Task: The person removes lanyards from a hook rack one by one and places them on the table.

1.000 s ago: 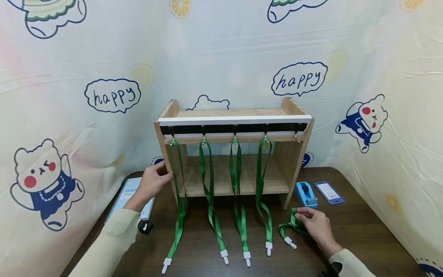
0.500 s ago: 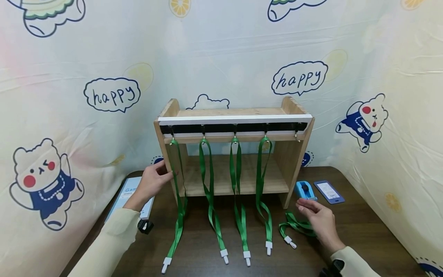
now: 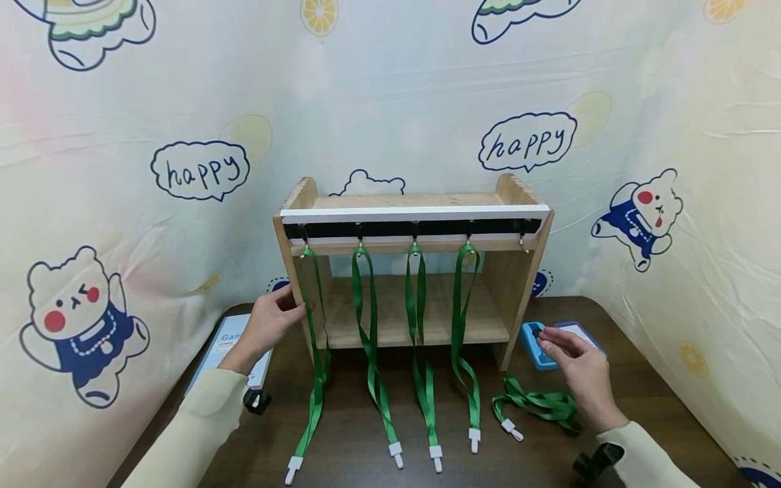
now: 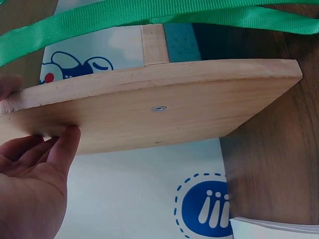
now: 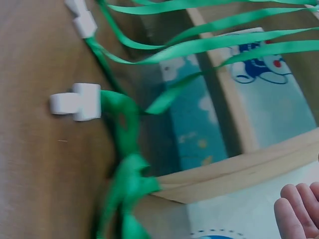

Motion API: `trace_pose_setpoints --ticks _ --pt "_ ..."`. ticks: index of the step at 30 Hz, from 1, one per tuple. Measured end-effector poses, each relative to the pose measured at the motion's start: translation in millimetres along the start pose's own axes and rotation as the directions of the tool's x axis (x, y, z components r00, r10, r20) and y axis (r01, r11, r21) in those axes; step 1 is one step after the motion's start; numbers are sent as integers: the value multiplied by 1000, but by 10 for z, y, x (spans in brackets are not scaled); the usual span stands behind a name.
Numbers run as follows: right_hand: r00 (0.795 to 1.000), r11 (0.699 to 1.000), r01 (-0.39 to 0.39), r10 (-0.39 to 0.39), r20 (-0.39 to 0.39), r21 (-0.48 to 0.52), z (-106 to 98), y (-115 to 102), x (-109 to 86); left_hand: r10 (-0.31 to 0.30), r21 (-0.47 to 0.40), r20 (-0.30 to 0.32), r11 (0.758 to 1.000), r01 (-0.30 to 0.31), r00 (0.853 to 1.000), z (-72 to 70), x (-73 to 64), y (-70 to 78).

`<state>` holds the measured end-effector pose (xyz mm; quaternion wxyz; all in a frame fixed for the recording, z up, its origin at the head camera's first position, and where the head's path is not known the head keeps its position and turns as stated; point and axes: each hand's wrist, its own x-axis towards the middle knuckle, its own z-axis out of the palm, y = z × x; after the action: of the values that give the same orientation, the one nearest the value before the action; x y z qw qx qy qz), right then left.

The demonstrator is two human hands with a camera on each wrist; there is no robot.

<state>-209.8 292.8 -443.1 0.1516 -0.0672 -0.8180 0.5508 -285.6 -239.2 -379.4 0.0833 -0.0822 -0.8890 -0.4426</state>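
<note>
My left hand (image 3: 268,324) grips the front edge of the left side panel of a small wooden shelf (image 3: 529,291). In the left wrist view, its fingertips (image 4: 70,137) press on the panel's outer face. Four hooks' worth of green lanyards, several in all, hang along the rail, with the leftmost lanyard (image 3: 316,393) beside that hand. A loose green lanyard (image 3: 539,404) lies bunched on the table at the right, its white clip (image 3: 511,428) toward the front. My right hand (image 3: 584,376), fingers loosely bent and holding nothing, hovers beyond it, overlapping a blue tape dispenser (image 3: 529,344).
A bare metal hook (image 3: 522,240) hangs at the rail's right end. Partly behind the right hand lies a blue card holder (image 3: 573,329). A white booklet (image 3: 228,339) lies left of the shelf on the brown table (image 3: 378,468). Patterned cloth (image 3: 390,88) surrounds the table.
My right hand has let go of the loose lanyard and moved up and away to the right, toward the tape dispenser. The lanyard stays on the table. My left hand keeps its grip.
</note>
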Motion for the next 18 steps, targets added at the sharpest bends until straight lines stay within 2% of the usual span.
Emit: trace_pose_setpoints --ticks 5,9,11,14,18 --pt "996 994 85 -85 -10 66 -120 -148 70 3 -1 -1 1000 -3 1000 -4 -2 -3" --pt "982 966 185 -187 -4 178 -240 -290 153 9 -3 -2 1000 -9 1000 -6 0 -2" --pt "972 947 232 -235 -14 221 -305 -372 189 9 -5 0 1000 -9 1000 -6 2 -3" --pt "959 897 275 -281 -33 346 -391 -502 239 6 -11 4 1000 -6 1000 -4 3 -1" --pt "944 839 317 -323 -64 442 -486 -661 296 -2 -14 5 1000 2 1000 -2 1 4"
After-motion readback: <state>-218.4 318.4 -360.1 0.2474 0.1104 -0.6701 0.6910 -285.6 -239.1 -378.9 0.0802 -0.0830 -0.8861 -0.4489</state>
